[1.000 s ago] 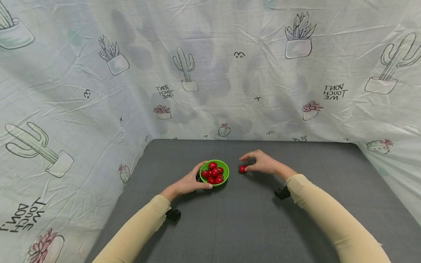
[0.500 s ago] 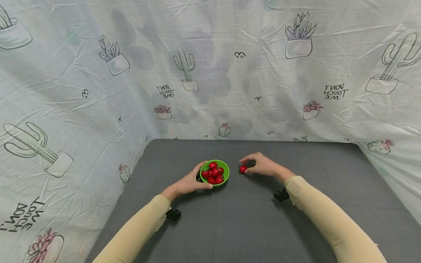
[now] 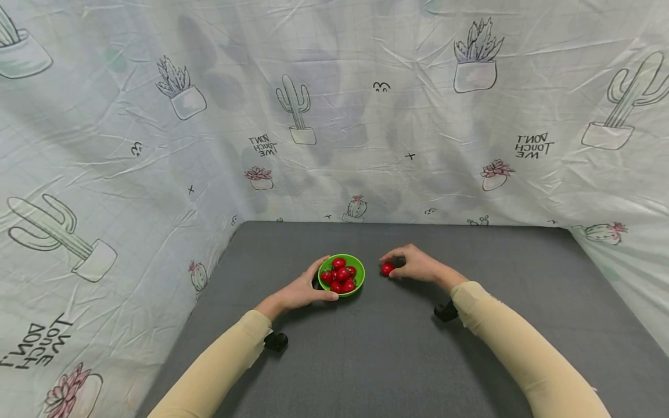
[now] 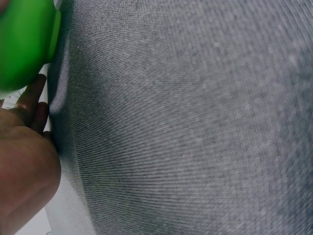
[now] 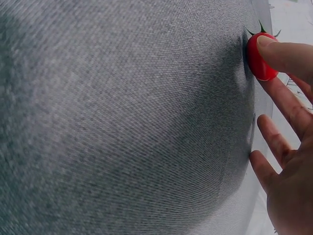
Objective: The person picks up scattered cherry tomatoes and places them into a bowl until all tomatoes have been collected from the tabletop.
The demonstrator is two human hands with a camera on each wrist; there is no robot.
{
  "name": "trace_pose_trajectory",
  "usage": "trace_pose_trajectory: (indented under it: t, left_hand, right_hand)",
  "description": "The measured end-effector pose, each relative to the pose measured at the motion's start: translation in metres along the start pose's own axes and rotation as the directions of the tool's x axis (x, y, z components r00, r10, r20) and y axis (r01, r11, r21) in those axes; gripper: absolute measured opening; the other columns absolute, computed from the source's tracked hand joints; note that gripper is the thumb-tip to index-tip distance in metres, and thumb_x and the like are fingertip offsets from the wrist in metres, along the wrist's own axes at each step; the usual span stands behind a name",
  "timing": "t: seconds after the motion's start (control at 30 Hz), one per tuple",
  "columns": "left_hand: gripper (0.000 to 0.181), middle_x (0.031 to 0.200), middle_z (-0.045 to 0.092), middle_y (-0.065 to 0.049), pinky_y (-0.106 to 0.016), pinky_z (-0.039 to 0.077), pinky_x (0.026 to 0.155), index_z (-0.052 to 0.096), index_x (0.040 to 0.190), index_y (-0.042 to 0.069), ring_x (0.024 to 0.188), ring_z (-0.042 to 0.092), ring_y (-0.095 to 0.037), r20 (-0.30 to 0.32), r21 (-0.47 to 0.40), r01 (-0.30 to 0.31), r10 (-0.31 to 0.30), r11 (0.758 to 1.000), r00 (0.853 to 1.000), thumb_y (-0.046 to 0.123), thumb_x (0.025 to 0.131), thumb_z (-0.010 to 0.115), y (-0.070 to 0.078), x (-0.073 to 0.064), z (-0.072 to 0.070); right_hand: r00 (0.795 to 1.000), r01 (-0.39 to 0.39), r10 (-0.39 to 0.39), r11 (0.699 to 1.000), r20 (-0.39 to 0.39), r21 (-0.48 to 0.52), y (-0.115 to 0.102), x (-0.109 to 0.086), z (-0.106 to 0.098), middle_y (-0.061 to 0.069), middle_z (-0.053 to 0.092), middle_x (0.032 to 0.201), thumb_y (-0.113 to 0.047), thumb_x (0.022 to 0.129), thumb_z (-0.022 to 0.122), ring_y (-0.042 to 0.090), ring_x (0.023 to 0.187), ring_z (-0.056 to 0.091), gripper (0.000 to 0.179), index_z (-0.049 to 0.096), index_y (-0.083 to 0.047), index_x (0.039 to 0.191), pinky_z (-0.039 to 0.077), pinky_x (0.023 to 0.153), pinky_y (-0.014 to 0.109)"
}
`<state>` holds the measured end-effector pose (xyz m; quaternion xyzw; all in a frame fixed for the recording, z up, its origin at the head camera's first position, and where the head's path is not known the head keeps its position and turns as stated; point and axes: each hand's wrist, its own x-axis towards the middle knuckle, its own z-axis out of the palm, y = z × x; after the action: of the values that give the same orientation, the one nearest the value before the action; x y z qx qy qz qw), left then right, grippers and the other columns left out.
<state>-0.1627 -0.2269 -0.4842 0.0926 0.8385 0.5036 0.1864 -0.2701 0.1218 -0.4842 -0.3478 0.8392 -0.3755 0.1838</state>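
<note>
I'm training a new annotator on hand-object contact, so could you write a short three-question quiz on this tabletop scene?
1. True or false: the left hand grips the green bowl.
2. What does the right hand touch? A) the loose cherry tomato on the grey table B) the bowl's rim C) the cactus-print cloth
3. Fill in: the bowl holds several red ____.

Key: 1 true. 2 A; the right wrist view shows a fingertip on the tomato. 3 cherry tomatoes.
</note>
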Motion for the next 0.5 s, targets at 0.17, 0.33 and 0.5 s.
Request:
trace_pose_trajectory:
  t: [0.17,0.33,0.5]
  left_hand:
    - [0.103,0.166,0.022,-0.005,-0.062,0.02,0.117,0.019,0.163,0.034,0.152,0.019,-0.029,-0.001,-0.004,-0.001,0.001,1.0,1.0,0.042,0.084,0.085,0.0013,0.0006,-0.0007]
    - [0.103,0.166,0.021,-0.005,-0.062,0.02,0.117,0.019,0.163,0.034,0.152,0.019,-0.029,0.0,0.002,0.005,-0.005,1.0,1.0,0.043,0.084,0.085,0.0031,0.0006,-0.0015]
    - [0.104,0.167,0.021,-0.004,-0.062,0.02,0.117,0.019,0.163,0.034,0.152,0.018,-0.029,0.001,0.013,0.014,-0.014,1.0,1.0,0.045,0.084,0.085,0.0046,0.0007,-0.0022]
  right_hand:
    - [1.0,0.003,-0.003,1.0,-0.005,0.001,-0.0007,0.0004,-0.0001,0.008,0.064,0.135,-0.013,0.092,0.078,0.032,0.13,0.055,0.042,0.069,-0.008,0.133,0.043,0.106,0.054]
    - [1.0,-0.007,0.006,1.0,-0.008,-0.005,-0.0011,0.0003,-0.0004,0.009,0.064,0.135,-0.012,0.093,0.077,0.032,0.129,0.055,0.041,0.069,-0.008,0.133,0.044,0.105,0.053]
    - [1.0,-0.007,0.007,1.0,-0.003,-0.007,-0.001,0.0004,-0.0008,0.01,0.065,0.133,-0.012,0.095,0.075,0.029,0.122,0.059,0.039,0.069,-0.007,0.133,0.05,0.096,0.048]
